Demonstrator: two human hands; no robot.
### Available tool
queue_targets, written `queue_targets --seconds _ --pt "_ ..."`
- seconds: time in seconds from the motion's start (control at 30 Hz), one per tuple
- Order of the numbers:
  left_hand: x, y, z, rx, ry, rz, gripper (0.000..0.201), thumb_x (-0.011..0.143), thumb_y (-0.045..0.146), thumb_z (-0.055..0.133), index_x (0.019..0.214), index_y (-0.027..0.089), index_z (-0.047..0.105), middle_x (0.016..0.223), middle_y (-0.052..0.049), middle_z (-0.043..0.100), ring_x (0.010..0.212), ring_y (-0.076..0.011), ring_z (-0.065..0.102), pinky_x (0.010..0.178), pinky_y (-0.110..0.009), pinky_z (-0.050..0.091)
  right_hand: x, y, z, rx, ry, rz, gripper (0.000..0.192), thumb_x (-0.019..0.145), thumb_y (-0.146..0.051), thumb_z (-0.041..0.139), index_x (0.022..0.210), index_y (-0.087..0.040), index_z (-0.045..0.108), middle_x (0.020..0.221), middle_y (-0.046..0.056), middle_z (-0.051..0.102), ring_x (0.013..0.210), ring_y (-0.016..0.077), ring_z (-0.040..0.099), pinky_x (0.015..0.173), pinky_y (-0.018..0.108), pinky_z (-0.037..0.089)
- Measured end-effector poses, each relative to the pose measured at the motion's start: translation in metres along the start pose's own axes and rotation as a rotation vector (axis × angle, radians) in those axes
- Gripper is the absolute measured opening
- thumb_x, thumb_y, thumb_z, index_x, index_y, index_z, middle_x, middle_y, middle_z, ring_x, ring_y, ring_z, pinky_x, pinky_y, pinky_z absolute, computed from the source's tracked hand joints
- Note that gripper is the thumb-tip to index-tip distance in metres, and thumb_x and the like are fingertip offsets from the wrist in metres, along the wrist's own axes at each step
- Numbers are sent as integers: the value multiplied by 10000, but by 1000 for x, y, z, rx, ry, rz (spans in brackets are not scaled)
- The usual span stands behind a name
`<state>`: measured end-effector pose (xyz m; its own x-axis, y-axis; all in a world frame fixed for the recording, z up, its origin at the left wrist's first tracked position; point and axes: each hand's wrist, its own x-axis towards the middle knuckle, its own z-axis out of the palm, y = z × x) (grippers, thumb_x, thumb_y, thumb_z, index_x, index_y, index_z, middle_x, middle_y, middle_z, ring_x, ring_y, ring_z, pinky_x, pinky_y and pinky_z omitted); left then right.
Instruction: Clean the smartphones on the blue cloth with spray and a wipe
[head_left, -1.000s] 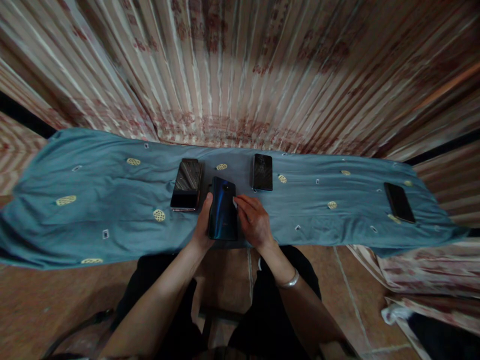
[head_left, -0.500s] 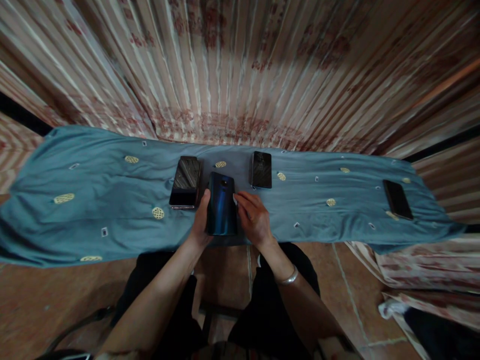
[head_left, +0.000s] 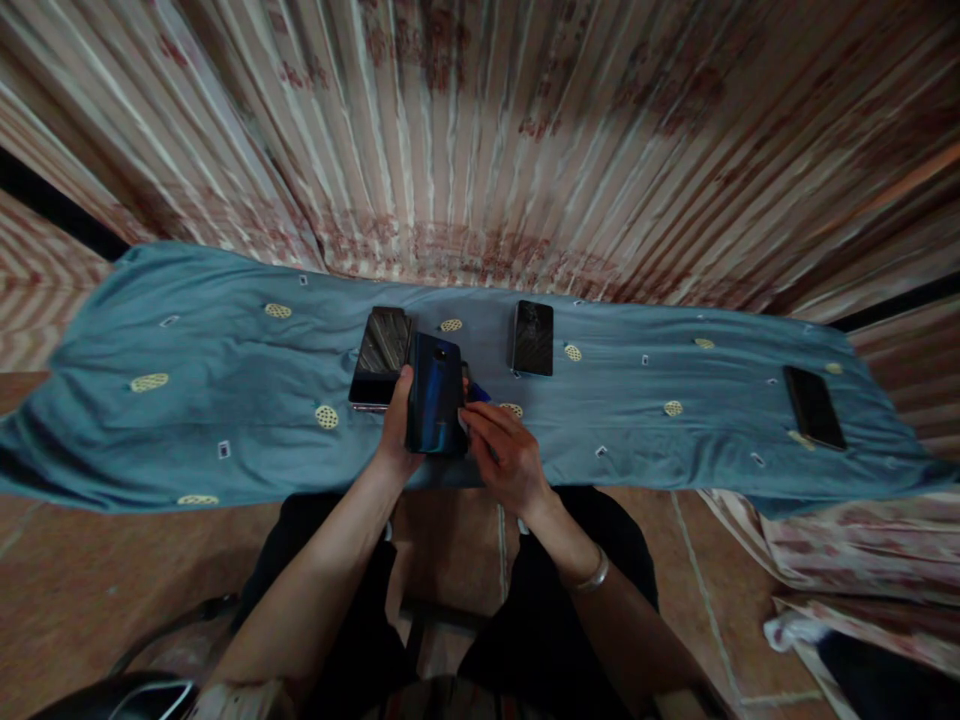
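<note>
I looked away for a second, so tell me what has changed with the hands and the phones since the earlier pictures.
The left hand still grips the dark blue phone, now tilted slightly left. The right hand has slid nearer along the phone's right edge, uncovering a small blue thing by its fingers. The three phones on the blue cloth lie as before.

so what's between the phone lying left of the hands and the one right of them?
Head view: the blue phone held in the left hand, plus a yellow patch on the cloth.
</note>
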<state>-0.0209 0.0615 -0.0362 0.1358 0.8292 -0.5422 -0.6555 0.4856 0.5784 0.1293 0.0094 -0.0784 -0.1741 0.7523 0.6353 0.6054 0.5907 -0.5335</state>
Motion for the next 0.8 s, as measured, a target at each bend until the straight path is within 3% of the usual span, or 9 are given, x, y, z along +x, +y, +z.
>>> queue_targets --seconds 0.13,0.37,0.6,0.8 --pt "0 -6 2 4 -15 4 585 1066 493 356 1010 81 768 814 -118 794 862 -230 776 829 -322 616 -2 5 -2 -18 -7 34 341 1029 -159 521 1289 -239 728 1214 107 766 1117 223 726 980 405 617" --pt "0 -20 5 -12 13 100 382 1011 427 563 808 152 733 679 -15 726 700 -157 722 825 -268 591 0 16 -4 -56 -7 103 340 1030 -155 510 1263 -231 745 1268 139 739 1159 248 704 993 435 611" --pt "0 -13 1 55 -49 11 552 1031 545 453 1004 103 783 854 -100 796 927 -237 768 879 -328 597 -1 3 1 -12 -4 4 358 1030 -141 506 1302 -223 723 1197 118 758 1111 230 708 990 409 605" --pt "1 -18 0 53 -68 22 512 1020 541 492 965 117 774 817 -77 775 846 -211 752 823 -308 594 -1 9 0 -6 -11 4 369 1025 -130 519 1327 -223 711 1216 122 754 1130 235 704 984 402 606"
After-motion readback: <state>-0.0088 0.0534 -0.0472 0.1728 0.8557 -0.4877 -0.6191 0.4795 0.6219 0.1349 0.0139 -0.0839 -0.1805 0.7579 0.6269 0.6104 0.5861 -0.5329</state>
